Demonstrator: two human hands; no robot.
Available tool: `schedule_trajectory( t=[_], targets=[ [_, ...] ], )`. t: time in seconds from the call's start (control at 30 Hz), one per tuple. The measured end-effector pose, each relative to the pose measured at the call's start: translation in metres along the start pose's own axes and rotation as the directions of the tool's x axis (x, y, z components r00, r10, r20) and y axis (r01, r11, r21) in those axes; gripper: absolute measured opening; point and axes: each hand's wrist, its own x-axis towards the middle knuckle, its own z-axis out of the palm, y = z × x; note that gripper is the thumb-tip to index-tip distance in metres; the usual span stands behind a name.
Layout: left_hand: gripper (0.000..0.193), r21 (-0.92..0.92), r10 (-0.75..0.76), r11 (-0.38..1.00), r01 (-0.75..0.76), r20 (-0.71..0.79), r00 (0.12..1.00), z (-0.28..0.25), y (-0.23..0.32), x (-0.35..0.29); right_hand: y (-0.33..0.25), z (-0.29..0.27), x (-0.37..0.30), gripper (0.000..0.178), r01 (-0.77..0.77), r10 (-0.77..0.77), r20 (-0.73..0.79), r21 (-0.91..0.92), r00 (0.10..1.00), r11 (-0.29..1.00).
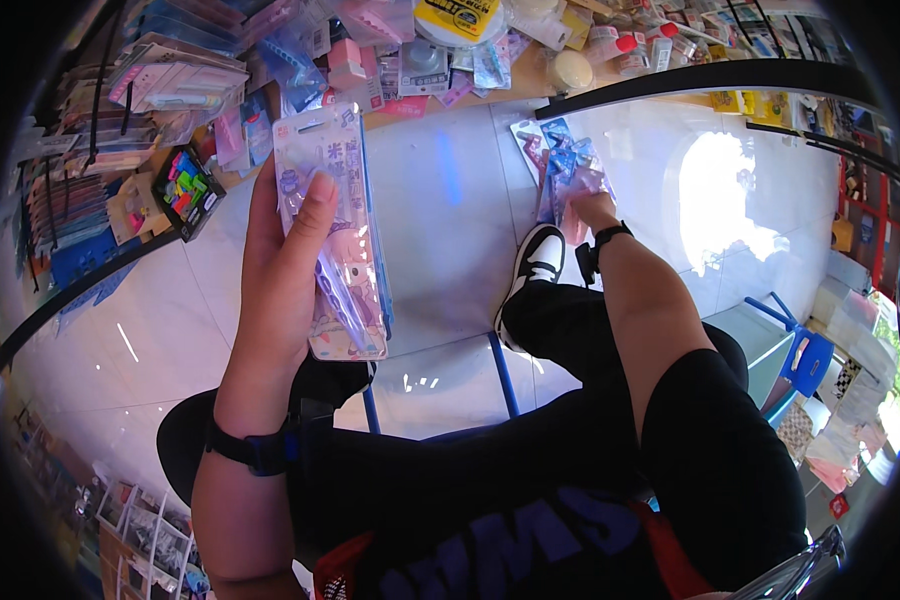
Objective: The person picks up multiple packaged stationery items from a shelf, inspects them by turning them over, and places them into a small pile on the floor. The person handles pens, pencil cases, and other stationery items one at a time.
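Observation:
My left hand (285,250) is closed round a stack of long carded blister packs (355,290), its thumb pressed on the front. The top card is pale with cartoon print and holds a slim purple tool under clear plastic; blue edges of more cards show behind it. Lower and to the right, my right hand (595,208) reaches down beside my shoe (538,262). Its fingers close on the near end of a bunch of blue and pink blister packs (568,165), with the fingertips partly lost among the shiny plastic.
A low shelf with a black rail (710,82) runs across the front, heaped with packaged goods. At left are rows of hanging packs (65,215) and a black box of colourful small items (185,190). A blue stool (808,362) stands at right on the tiled floor (435,210).

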Motion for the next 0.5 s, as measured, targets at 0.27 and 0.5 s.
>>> schedule_trajectory(
  t=[0.27,0.5],
  targets=[
    [0.068,0.042,0.001,0.999,-0.001,0.016,1.000,0.000,-0.003,0.001,-0.035,0.010,-0.015,0.062,0.133,-0.090,-0.111,0.490,0.990,0.861],
    [0.067,0.047,-0.023,0.999,0.025,-0.030,0.999,0.002,-0.005,0.002,-0.075,0.013,-0.020,0.071,0.118,-0.068,-0.182,0.279,0.981,0.953]
  ],
)
